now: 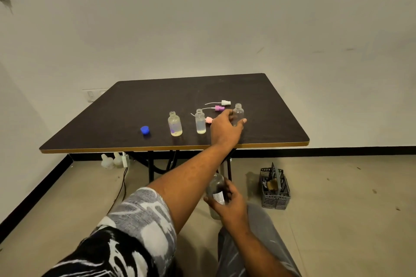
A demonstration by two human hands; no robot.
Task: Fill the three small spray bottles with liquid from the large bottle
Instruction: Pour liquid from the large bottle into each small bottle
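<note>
**Left hand (225,129) at the third small bottle (238,113).** The fingers (229,113) curl round one side of the clear body and the thumb (243,121) closes on the other. It is a wrap-round grip on the lower body that leaves the open neck free. This bottle stands upright on the dark table (157,96), rightmost of the row, and looks empty. The middle small bottle (200,122) holds pale liquid, and the first small bottle (175,124) holds a yellowish fill. Just behind the row lie three spray heads, white (225,103), purple (219,108) and pink (209,120), each with its dip tube. A blue cap (145,130) sits well to the left.

The right hand (233,206) hangs below the table edge with its fingers wrapped about the large bottle (216,189). The bottle is tilted, and its mouth is hidden behind the left forearm.

The step in hand appears to be steadying the last bottle for filling. It is best done with the grip kept low and the neck vertical. The large bottle should come up to meet the narrow neck closely, then tip slowly — a thin stream suits so small an opening. A grey basket (275,189) stands on the floor beside the table.
</note>
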